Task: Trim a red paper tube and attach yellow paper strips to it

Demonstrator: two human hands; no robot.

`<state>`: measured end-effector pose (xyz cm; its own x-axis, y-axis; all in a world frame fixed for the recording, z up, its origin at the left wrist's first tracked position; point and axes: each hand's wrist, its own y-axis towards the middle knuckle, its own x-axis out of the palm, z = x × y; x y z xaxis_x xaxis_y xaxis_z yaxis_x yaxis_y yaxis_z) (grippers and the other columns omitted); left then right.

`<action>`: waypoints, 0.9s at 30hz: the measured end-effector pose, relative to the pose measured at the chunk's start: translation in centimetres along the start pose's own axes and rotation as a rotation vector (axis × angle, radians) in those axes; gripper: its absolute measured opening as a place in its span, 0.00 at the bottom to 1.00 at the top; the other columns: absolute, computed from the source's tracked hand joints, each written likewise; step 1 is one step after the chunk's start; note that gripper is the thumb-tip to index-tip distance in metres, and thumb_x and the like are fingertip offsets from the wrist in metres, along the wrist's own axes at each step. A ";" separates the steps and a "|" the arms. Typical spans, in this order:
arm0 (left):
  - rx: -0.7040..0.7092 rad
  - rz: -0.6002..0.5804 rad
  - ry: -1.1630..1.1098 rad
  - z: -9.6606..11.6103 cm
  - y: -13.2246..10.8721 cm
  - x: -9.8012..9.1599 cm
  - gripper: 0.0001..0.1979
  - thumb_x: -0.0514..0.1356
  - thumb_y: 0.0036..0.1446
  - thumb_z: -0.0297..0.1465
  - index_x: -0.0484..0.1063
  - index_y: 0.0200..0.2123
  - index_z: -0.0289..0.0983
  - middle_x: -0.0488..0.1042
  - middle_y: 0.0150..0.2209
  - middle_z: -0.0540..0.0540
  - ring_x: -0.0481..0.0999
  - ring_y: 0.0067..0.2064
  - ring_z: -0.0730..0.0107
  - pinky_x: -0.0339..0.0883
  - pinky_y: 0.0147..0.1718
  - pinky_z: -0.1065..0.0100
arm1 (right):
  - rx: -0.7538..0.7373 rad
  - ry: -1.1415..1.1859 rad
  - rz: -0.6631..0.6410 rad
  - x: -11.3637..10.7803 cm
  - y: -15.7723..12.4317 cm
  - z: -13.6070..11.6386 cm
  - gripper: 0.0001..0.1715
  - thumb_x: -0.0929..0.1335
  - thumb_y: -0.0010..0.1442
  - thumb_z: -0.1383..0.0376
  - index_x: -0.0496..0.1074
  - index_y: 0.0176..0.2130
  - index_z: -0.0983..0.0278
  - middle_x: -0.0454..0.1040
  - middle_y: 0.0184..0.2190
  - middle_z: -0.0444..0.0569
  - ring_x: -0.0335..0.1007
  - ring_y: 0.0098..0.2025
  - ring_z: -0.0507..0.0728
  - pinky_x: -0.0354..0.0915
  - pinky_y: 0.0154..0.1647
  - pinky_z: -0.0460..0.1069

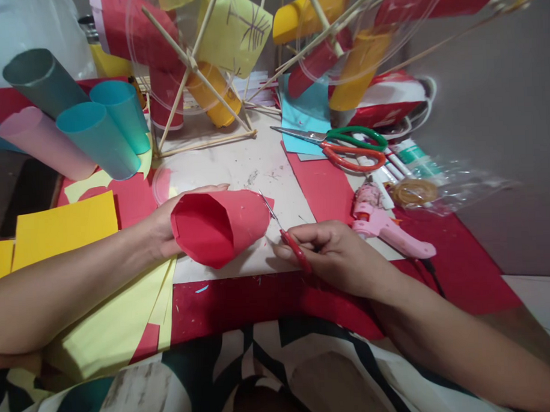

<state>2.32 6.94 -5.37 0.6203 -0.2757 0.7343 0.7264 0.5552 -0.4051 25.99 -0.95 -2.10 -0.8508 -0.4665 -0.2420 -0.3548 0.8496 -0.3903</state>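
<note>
A red paper tube (252,216) lies on its side over the white board, its open end turned toward me. Behind it, my left hand (167,225) is closed round the tube, with most of its fingers hidden by the paper. In my right hand (330,246) are small scissors with red handles (297,250). Their thin metal blades reach the tube's far right edge, where a bit of paper sticks out. Whether the blades are apart is too small to tell.
Blue, pink and grey paper tubes (99,137) stand at the left. A stick frame (193,64) with coloured tubes rises at the back. Large scissors (354,146), a pink glue gun (390,226) and rubber bands (414,192) lie right. Yellow sheets (68,228) lie left.
</note>
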 end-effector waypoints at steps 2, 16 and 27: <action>0.011 0.026 -0.042 0.3 -0.4 0.9 0.19 0.56 0.64 0.38 0.75 0.49 0.28 0.80 0.48 0.36 0.78 0.51 0.54 0.71 0.53 0.57 | 0.014 0.003 0.016 0.0 0.0 0.0 0.34 0.72 0.53 0.44 0.54 0.19 0.63 0.46 0.18 0.38 0.39 0.22 0.46 0.38 0.22 0.47; -0.010 -0.002 -0.080 0.2 -1.9 3.7 0.23 0.55 0.62 0.45 0.74 0.46 0.31 0.81 0.41 0.39 0.80 0.39 0.60 0.75 0.37 0.62 | -0.074 -0.087 0.076 0.5 0.1 0.0 0.34 0.70 0.56 0.42 0.56 0.19 0.63 0.47 0.18 0.39 0.40 0.23 0.48 0.42 0.22 0.47; -0.118 -0.208 -0.117 0.1 -0.9 1.9 0.28 0.53 0.61 0.48 0.74 0.49 0.29 0.81 0.44 0.34 0.80 0.45 0.54 0.74 0.39 0.60 | -0.139 -0.189 0.074 0.8 0.1 0.2 0.34 0.69 0.57 0.42 0.55 0.19 0.62 0.49 0.17 0.40 0.43 0.22 0.48 0.44 0.21 0.46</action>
<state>2.78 5.99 -3.60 0.4208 -0.2776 0.8636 0.8682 0.3992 -0.2947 25.37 -1.31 -2.51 -0.7936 -0.4282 -0.4323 -0.3552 0.9029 -0.2422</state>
